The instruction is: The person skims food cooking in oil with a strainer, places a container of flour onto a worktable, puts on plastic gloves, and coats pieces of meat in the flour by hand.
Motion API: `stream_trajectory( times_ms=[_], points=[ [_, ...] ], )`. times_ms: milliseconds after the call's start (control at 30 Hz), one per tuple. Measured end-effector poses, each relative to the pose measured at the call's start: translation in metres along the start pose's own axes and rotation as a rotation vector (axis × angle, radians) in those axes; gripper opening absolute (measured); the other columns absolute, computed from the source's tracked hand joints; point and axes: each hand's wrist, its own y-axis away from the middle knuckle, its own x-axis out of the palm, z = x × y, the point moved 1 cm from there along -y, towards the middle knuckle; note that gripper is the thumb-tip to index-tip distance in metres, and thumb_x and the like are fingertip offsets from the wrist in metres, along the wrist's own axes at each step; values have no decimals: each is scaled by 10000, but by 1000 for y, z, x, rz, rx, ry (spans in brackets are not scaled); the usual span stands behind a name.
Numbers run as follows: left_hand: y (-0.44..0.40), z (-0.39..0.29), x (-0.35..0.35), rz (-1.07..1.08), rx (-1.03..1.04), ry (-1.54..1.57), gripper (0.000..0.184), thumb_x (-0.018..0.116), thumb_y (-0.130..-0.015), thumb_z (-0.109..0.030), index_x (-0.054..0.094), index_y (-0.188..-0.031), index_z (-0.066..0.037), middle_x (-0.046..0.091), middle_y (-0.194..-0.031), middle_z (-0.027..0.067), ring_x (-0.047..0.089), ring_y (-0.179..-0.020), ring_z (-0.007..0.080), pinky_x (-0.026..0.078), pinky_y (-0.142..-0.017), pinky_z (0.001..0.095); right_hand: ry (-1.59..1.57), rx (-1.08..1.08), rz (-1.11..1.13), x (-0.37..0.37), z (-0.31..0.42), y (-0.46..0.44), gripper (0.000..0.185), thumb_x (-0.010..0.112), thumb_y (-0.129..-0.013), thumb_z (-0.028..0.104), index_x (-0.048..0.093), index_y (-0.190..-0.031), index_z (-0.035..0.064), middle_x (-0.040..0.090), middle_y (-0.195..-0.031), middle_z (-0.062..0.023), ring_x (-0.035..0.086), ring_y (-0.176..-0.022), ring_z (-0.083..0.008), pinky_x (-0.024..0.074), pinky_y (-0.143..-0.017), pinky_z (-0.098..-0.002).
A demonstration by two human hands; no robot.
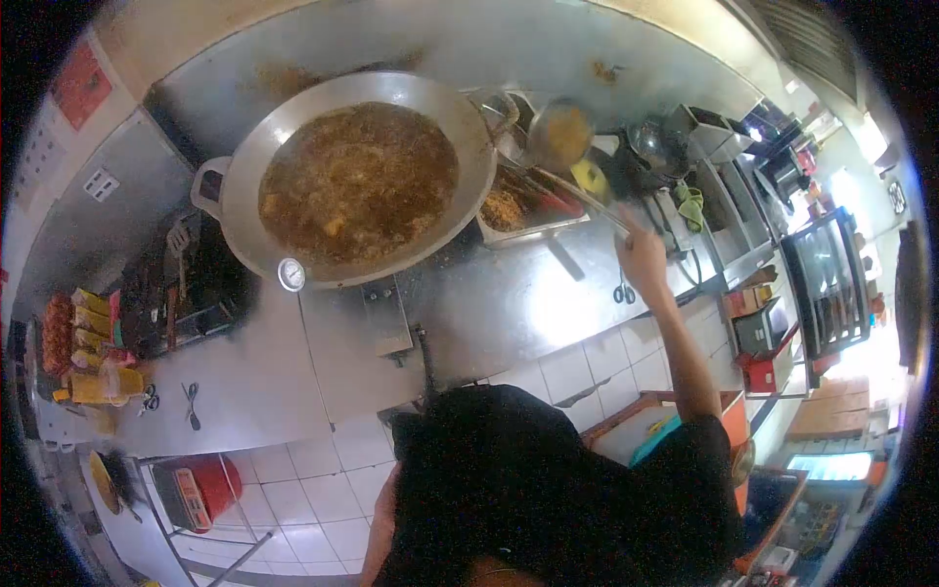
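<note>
My right hand (643, 259) is closed round a long metal handle (579, 194) that slants up and left toward the wok's right side. Close to its far end is a round strainer (565, 135) with a yellowish middle; whether the two are joined is unclear. A large metal wok (240, 220) holds bubbling brown oil (357, 186) with a few golden pieces in it. On its front rim sits a dial thermometer (291, 275), its thin probe or wire running down over the counter. Beside my body, my left hand (383, 514) shows only partly, its fingers hidden.
A tray of brown crumbs (504, 210) stands right of the wok. Scissors (623, 292) lie on the steel counter (528, 323). Leftward are a slotted turner (179, 245), yellow bottles (93, 388) and a red scale (201, 494). Steam drifts over the counter.
</note>
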Motion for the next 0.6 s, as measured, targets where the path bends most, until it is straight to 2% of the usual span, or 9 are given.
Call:
stream_trajectory(
  times_ms=[67, 133, 200, 333, 400, 533, 600],
  points=[
    [2, -2, -3, 2, -2, 3, 726, 384, -976, -557, 383, -1489, -43, 521, -1413, 205, 560, -1159, 344, 414, -1028, 507, 41, -224, -84, 20, -9, 29, 534, 604, -887, 123, 533, -1415, 162, 669, -721, -147, 676, -674, -349, 536, -628, -482],
    [3, -5, -5, 7, -7, -2, 728, 383, -975, -558, 381, -1490, -43, 520, -1414, 205, 559, -1160, 344, 414, -1029, 508, 220, -54, 214, 31, 1, 50, 577, 558, -884, 75, 486, -1446, 184, 689, -758, -160, 685, -678, -360, 545, -624, -493],
    [7, -8, -9, 4, -16, -4, 730, 381, -975, -559, 380, -1492, -43, 519, -1415, 206, 559, -1160, 344, 413, -1029, 508, 245, -72, 210, 32, 5, 58, 591, 532, -896, 70, 446, -1467, 194, 702, -785, -163, 680, -640, -354, 537, -604, -491],
    [15, -18, -15, 1, -15, -17, 734, 379, -975, -562, 376, -1495, -43, 517, -1417, 207, 558, -1161, 344, 411, -1030, 508, 243, 49, 172, 18, 23, 57, 555, 515, -923, 117, 441, -1467, 199, 703, -788, -171, 682, -654, -363, 536, -603, -487],
    [19, -23, -21, -10, -19, -26, 736, 378, -975, -563, 374, -1496, -43, 516, -1418, 208, 557, -1162, 344, 411, -1031, 509, 184, 115, 218, 15, 30, 61, 560, 552, -932, 158, 443, -1473, 251, 688, -790, -199, 673, -740, -408, 519, -672, -517],
    [28, -43, -35, -4, -11, -39, 740, 375, -974, -566, 370, -1499, -43, 514, -1420, 209, 556, -1163, 344, 409, -1032, 509, 237, 126, 312, 29, 37, 77, 584, 548, -933, 158, 414, -1493, 256, 681, -759, -207, 669, -731, -419, 520, -673, -518],
    [34, -54, -46, 9, -4, -33, 742, 374, -974, -567, 368, -1500, -43, 513, -1421, 210, 556, -1163, 344, 408, -1033, 509, 294, 156, 250, 45, 44, 90, 555, 500, -938, 126, 431, -1477, 237, 696, -754, -168, 681, -657, -355, 530, -609, -503]
  ],
)
